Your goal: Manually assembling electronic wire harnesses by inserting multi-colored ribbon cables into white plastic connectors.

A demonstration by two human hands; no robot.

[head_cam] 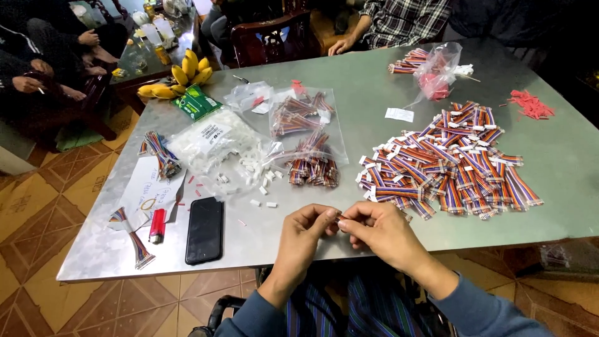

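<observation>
My left hand (pixel 304 232) and my right hand (pixel 378 229) meet at the near edge of a grey metal table (pixel 374 93). Together their fingertips pinch a small cable piece (pixel 340 218), mostly hidden by the fingers. Just beyond my right hand lies a big heap of multicoloured ribbon cables with white connectors (pixel 446 162). Loose white connectors (pixel 259 181) spill from a clear bag (pixel 218 146) ahead of my left hand. A smaller bundle of ribbon cables (pixel 313 165) lies between them.
A black phone (pixel 204 229) and red lighter (pixel 157 226) lie at the near left, beside a paper sheet (pixel 146 190). Bananas (pixel 181 76) and a green packet (pixel 196 102) sit at the far left corner. Other people sit beyond the table; a hand (pixel 342 45) rests there.
</observation>
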